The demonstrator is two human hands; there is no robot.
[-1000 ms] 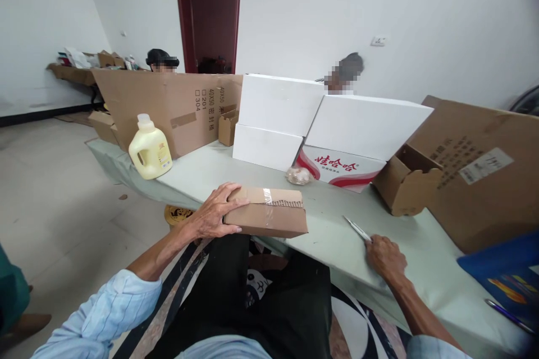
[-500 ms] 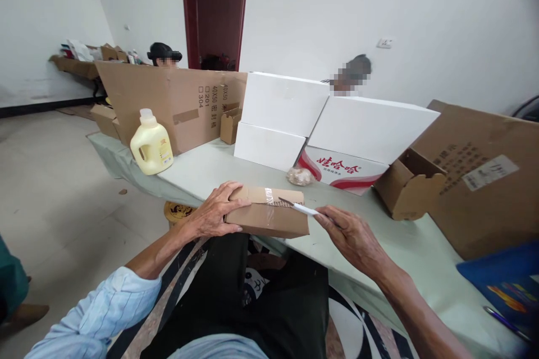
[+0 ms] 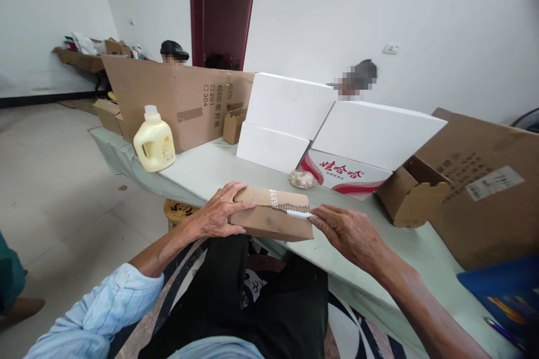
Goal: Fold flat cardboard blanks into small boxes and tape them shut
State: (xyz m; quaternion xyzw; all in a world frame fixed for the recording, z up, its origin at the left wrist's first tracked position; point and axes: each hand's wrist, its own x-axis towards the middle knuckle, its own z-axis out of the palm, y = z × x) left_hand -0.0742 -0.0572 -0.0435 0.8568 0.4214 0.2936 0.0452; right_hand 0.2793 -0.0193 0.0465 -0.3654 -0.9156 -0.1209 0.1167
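Note:
A small brown cardboard box (image 3: 275, 221) rests at the table's near edge, with clear tape across its top seam. My left hand (image 3: 223, 210) grips its left end, thumb over the top and fingers against the near side. In my right hand (image 3: 343, 230) is a knife (image 3: 298, 214) with a white handle, held low along the seam. Most of the blade is hidden in the gap beside the tape. Right of the tape, the flap's ridged edge shows.
On the green-covered table (image 3: 202, 171) are a yellow jug (image 3: 154, 143), white boxes (image 3: 357, 132), a plastic-wrapped lump (image 3: 302, 179) and an open carton (image 3: 410, 196). A blue packet (image 3: 501, 291) and a pen (image 3: 503, 332) lie right. Two people's heads show behind the boxes.
The knife has come down from above the tape into the seam, its blade now mostly out of sight. The gap at the flap's ridged edge looks wider. My left hand keeps its grip.

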